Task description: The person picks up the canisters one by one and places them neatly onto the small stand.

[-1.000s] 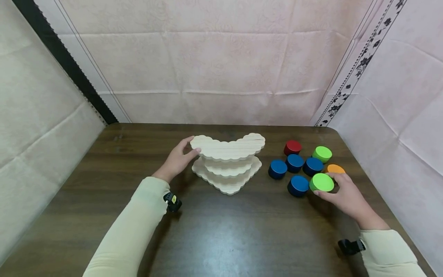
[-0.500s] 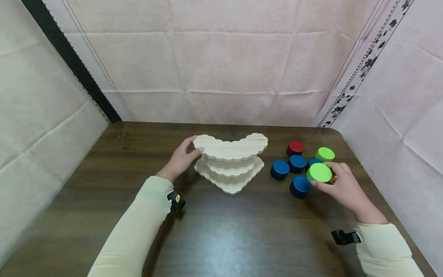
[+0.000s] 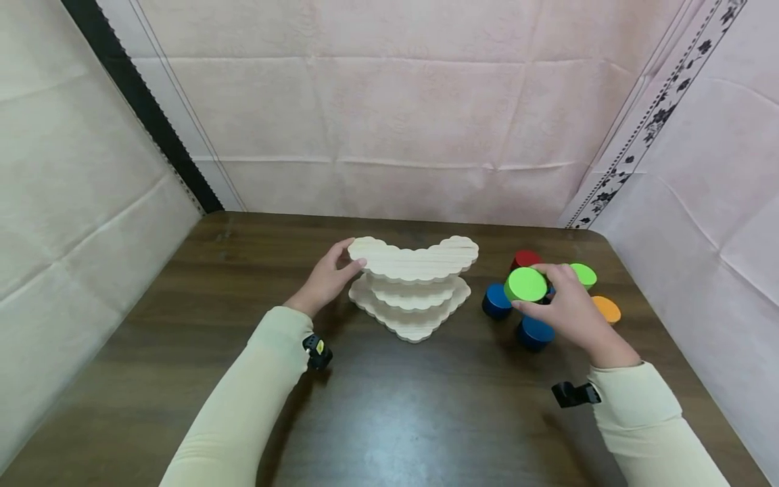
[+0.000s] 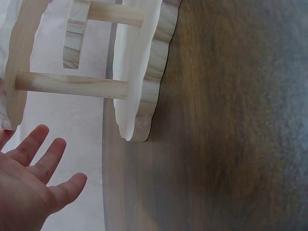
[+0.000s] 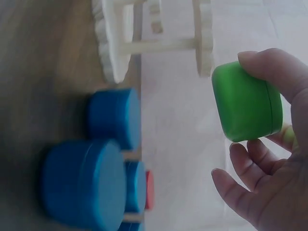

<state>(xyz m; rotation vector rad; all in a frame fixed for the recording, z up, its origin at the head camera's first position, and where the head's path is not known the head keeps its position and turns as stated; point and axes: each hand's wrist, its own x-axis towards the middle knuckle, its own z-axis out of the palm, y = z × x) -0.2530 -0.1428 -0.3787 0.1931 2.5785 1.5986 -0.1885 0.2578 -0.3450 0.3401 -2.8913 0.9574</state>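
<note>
A pale wooden three-tier stand (image 3: 414,262) with scalloped edges stands on the table. At its left end my left hand (image 3: 324,281) pinches the top tier between thumb and forefinger; the other fingers (image 4: 50,161) spread free in the left wrist view. My right hand (image 3: 569,308) holds a light-green lidded round jar (image 3: 525,284) by its sides, raised above the other jars. In the right wrist view this green jar (image 5: 245,103) is clear of the table, gripped by the thumb and fingers. The hand and jar partly hide the blue jars behind.
Around the right hand stand blue jars (image 3: 498,302), one nearer blue jar (image 3: 535,333), a red jar (image 3: 526,259), a second green jar (image 3: 584,274) and an orange jar (image 3: 607,309). Cloth walls (image 3: 389,122) enclose the brown table (image 3: 426,399) at back and sides.
My right hand has lifted the green jar and carried it left, over the blue jars, uncovering the orange one. The left hand keeps its hold on the stand; the view has shifted slightly.
</note>
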